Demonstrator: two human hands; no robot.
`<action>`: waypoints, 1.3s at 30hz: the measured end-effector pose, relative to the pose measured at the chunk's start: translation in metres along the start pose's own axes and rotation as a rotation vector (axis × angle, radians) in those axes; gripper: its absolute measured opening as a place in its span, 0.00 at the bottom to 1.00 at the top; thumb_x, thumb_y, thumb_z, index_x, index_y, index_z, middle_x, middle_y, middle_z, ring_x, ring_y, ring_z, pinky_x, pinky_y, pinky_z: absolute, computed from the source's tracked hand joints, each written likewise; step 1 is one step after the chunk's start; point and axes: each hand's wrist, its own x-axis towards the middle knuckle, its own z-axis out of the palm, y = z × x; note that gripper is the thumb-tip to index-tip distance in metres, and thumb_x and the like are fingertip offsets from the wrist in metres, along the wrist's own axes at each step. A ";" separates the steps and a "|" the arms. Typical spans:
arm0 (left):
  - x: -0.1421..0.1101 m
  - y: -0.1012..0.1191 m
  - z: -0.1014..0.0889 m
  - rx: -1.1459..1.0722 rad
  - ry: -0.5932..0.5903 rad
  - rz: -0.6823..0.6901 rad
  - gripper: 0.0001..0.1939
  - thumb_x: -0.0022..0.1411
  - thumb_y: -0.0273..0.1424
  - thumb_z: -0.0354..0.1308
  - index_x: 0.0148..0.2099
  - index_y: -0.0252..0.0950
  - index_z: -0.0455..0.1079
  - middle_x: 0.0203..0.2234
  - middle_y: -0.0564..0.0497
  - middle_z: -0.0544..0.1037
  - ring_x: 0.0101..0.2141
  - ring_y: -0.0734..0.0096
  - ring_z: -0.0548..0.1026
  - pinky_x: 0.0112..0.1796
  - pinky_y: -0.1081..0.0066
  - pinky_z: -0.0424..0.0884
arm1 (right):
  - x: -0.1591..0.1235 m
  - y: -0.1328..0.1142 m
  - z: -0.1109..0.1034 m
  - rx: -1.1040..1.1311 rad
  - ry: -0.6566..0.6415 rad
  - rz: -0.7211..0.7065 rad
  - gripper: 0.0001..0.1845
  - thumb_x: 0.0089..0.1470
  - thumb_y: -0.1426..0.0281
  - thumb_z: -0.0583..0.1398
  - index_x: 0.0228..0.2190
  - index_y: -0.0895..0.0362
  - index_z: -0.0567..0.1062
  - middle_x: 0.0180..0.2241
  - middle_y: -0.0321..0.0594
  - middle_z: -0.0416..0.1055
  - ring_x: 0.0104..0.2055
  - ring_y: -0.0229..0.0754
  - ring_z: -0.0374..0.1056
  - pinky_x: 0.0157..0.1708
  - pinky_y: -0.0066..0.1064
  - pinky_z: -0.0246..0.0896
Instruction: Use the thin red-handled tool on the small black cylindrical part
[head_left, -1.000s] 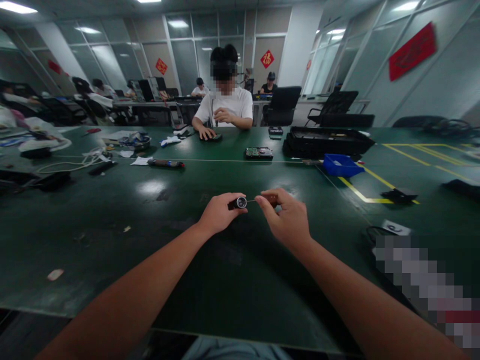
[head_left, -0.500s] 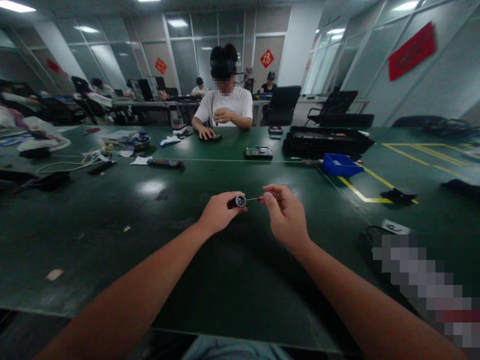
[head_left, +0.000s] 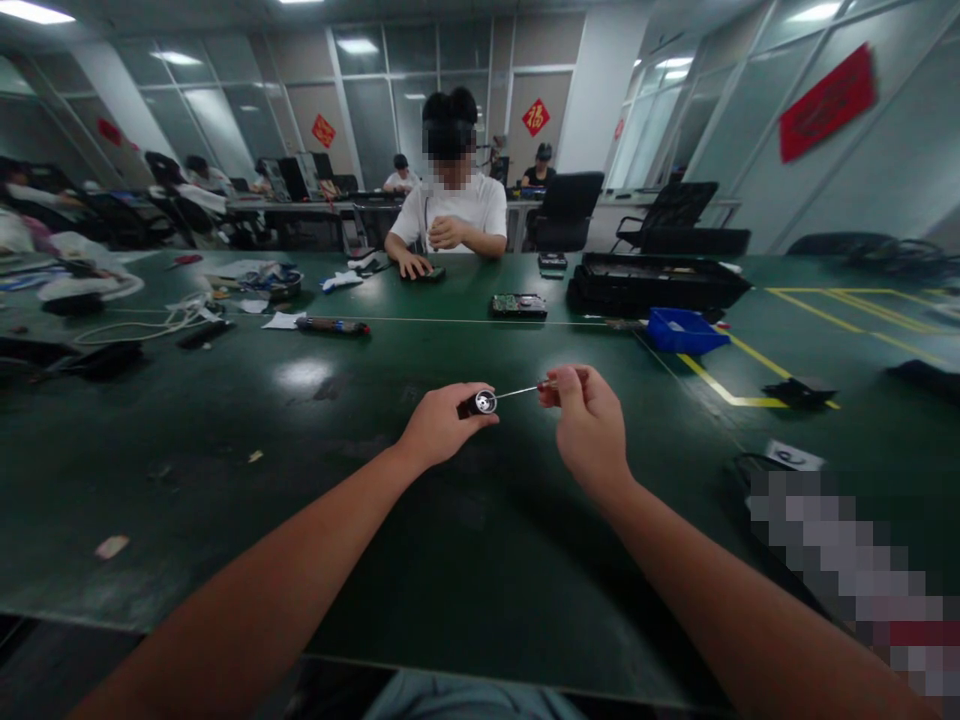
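My left hand (head_left: 439, 425) is closed around a small black cylinder with a silvery round end (head_left: 484, 402), held just above the green table (head_left: 315, 520). My right hand (head_left: 589, 425) pinches a thin screwdriver (head_left: 517, 391) by its reddish handle. Its metal shaft slants down to the left and its tip meets the cylinder's silvery end. Both hands hover close together at mid-table.
Across the table a person in a white shirt (head_left: 450, 215) rests a hand on a dark device. A circuit board (head_left: 518, 305), a black case (head_left: 656, 280), a blue bin (head_left: 684, 330), yellow floor-tape lines and cables at the left lie further off.
My right hand has risen and pulled slightly to the right, so more of the screwdriver shaft shows and it now slants. The left hand has stayed nearly still.
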 end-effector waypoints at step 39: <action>0.000 -0.003 0.000 -0.052 0.028 -0.006 0.20 0.56 0.33 0.69 0.51 0.41 0.76 0.45 0.50 0.81 0.44 0.63 0.78 0.47 0.62 0.72 | -0.001 -0.002 0.004 0.038 -0.120 -0.012 0.14 0.63 0.59 0.55 0.39 0.56 0.74 0.32 0.41 0.76 0.34 0.42 0.73 0.38 0.39 0.69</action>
